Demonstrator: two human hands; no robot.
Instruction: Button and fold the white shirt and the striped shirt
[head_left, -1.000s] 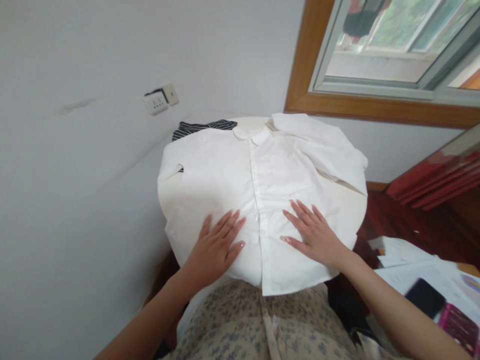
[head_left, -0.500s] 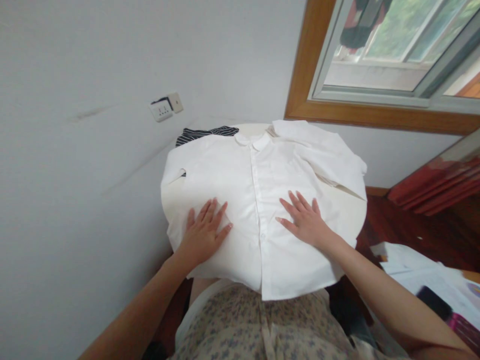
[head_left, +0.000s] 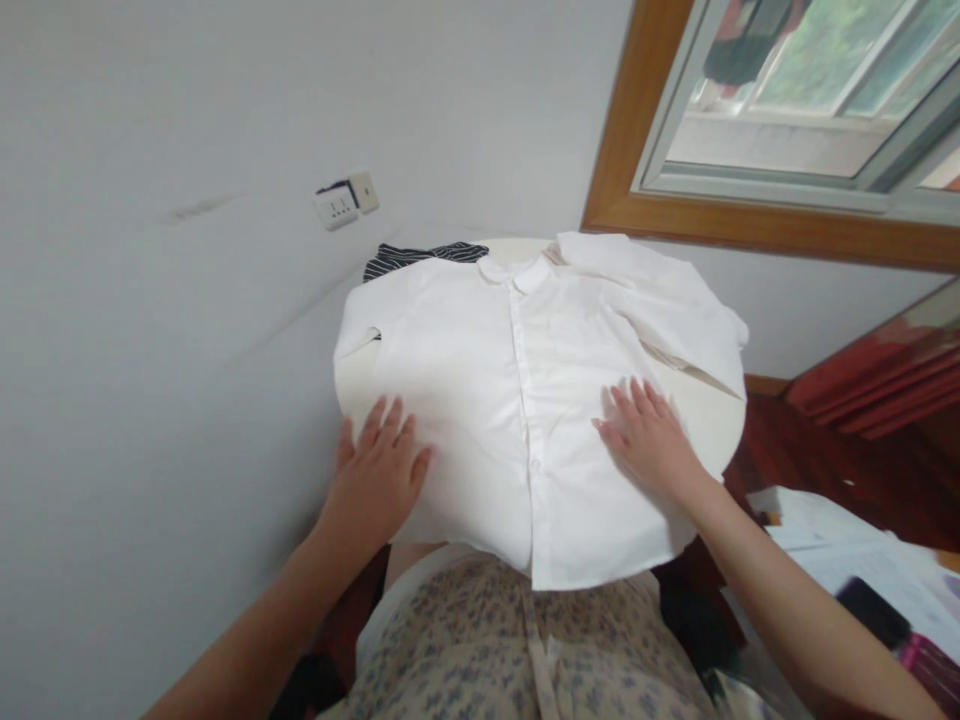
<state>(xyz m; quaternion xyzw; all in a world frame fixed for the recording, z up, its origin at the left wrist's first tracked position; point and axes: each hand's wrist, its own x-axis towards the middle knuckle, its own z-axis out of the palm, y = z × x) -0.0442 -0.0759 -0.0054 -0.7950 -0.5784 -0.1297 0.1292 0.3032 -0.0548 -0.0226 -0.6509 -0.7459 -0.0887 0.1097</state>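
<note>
A white button-up shirt (head_left: 480,400) lies front side up over a small round table (head_left: 701,415), its rounded collar at the far edge and its hem hanging over the near edge. The sleeve on the right stretches out across the tabletop. On the shirt's lower left side rests my left hand (head_left: 379,475), fingers spread and flat. My right hand (head_left: 649,435) lies flat at the shirt's right side edge, fingers stretched out. Neither hand grips the cloth. A black-and-white striped cloth (head_left: 420,258) shows partly from behind the shirt's left shoulder.
A white wall (head_left: 187,330) with a power socket (head_left: 336,207) closes off the left and back. The wood-framed window (head_left: 765,222) is at back right. Papers (head_left: 840,560) and a dark phone-like object (head_left: 874,612) lie at lower right, near a red curtain (head_left: 877,390).
My hands have slid outward across the shirt, the left one to the left and the right one to the right. The camera view has shifted slightly.
</note>
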